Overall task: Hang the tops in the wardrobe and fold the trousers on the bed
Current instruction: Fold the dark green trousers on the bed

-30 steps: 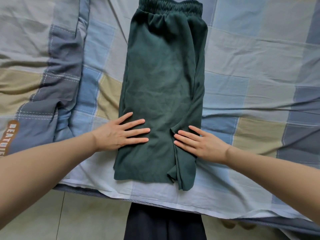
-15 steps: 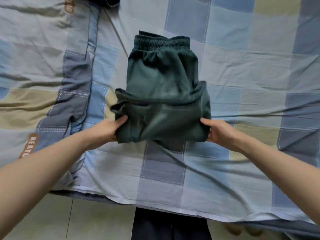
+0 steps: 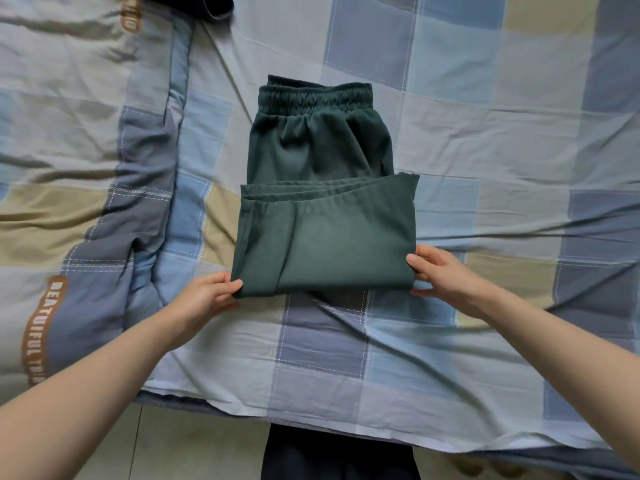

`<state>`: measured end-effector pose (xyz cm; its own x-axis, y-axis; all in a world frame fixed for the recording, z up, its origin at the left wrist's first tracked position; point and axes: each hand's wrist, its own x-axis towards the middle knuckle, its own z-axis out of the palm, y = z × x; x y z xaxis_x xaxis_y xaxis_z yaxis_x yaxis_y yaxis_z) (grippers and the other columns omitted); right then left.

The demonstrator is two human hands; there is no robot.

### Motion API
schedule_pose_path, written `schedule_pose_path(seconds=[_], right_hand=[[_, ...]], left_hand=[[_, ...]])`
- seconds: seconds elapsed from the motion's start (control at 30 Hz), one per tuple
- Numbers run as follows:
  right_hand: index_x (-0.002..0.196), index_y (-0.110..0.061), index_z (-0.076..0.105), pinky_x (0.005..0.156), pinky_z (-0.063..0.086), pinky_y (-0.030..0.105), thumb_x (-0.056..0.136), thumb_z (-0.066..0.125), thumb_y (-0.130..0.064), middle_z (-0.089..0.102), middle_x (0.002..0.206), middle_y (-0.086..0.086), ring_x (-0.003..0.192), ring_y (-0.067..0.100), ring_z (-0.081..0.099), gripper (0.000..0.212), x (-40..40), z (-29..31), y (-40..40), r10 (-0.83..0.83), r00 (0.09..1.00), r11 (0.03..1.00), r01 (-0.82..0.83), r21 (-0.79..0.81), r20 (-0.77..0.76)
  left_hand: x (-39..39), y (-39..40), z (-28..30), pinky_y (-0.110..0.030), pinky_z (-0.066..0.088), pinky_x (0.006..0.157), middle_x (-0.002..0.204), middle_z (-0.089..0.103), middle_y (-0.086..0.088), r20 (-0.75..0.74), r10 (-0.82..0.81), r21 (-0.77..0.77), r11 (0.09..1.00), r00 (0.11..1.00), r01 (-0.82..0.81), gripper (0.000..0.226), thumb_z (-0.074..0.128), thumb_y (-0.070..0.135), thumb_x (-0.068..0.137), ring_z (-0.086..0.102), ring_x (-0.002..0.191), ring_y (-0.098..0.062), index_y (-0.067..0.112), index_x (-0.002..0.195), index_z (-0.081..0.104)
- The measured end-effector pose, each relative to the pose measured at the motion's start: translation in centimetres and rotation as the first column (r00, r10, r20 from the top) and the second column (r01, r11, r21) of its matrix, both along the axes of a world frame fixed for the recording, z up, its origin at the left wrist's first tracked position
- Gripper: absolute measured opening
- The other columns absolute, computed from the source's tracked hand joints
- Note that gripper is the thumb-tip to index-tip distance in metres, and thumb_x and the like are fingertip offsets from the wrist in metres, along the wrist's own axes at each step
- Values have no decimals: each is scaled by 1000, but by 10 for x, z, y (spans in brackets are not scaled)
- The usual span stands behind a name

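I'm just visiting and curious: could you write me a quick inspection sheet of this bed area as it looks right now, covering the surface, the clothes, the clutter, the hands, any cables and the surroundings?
Surface: bed sheet in blue, grey and tan checks, creased, reaching the near bed edge.
Job's things: green trousers lying on the sheet, leg end folded up over the upper part, elastic waistband at the far end uncovered.
Clutter: bunched checked quilt with brown lettering at left; a dark item at the top edge, too cut off to identify.
Grippers: left hand pinches the near left corner of the fold; right hand grips the near right corner.
Cables: nothing seen.
Surroundings: pale tiled floor below the bed edge; the person's dark clothing at bottom centre.
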<state>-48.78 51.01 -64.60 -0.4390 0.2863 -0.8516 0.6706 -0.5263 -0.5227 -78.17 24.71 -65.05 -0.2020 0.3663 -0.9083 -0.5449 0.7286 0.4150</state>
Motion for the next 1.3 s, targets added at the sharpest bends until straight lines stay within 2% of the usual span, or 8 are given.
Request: schedule_pose_path(seconds=[0.23,0.4,0.5,0.6,0.67,0.77,0.93,1.3], right_hand=[[92,-14,61,74,48,31,100,46,-12,63,89,6,76,13,59,17,22,4,-6,362,918,931,-363,-24,163],[132,-10,50,96,47,43,91,57,-2,61,118,11,109,26,59,42,17,6,9,273,939,742,-344,575,209],[149,-13,29,100,41,39,87,47,4,41,146,11,128,28,45,67,11,12,28,562,700,210,-636,742,440],[148,-4,29,107,37,44,86,25,4,33,152,18,137,33,38,63,0,15,34,630,442,-309,-612,728,638],[149,-7,29,112,33,45,88,28,3,27,154,19,141,32,31,62,-1,6,36,674,272,-497,-522,694,687],[151,-16,27,112,32,47,87,29,1,26,155,18,140,32,32,66,-4,-9,46,691,92,-614,-447,650,717],[153,-15,18,114,27,51,92,25,2,26,155,20,142,34,29,64,-22,-29,54,618,-8,-730,-376,570,786],[151,-20,27,112,29,54,88,22,1,45,143,20,137,37,36,66,-41,-34,46,626,37,-719,-358,595,779]], left_hand=[[7,-12,6,-34,49,94,79,45,-9,-25,-194,-70,979,981,192,29,65,13,91,51,81,-17,16,67,49],[-18,2,9,-22,47,70,70,66,-4,-266,-513,-137,858,816,495,19,78,3,78,57,69,-15,8,64,66],[-31,15,14,-34,50,72,85,64,-2,-425,-796,-245,559,431,792,24,78,4,72,59,77,-23,21,73,62],[-37,34,11,-48,46,74,100,56,-10,-811,-534,-474,360,-239,804,47,66,-9,64,49,89,-34,17,99,48],[-39,53,10,-48,41,92,120,57,-15,-830,-231,-555,244,-508,796,54,53,-9,74,50,110,-38,15,122,49],[-43,78,0,-53,25,115,155,36,-8,-686,27,-724,-126,-727,678,76,53,-1,82,33,141,-40,27,150,32],[-45,113,-26,-54,6,120,164,1,-4,-619,195,-760,-392,-761,518,79,42,3,91,8,149,-35,32,156,7],[-74,109,-37,-55,18,118,164,11,-2,-684,172,-713,-363,-709,600,82,51,9,85,13,148,-36,29,156,16]])
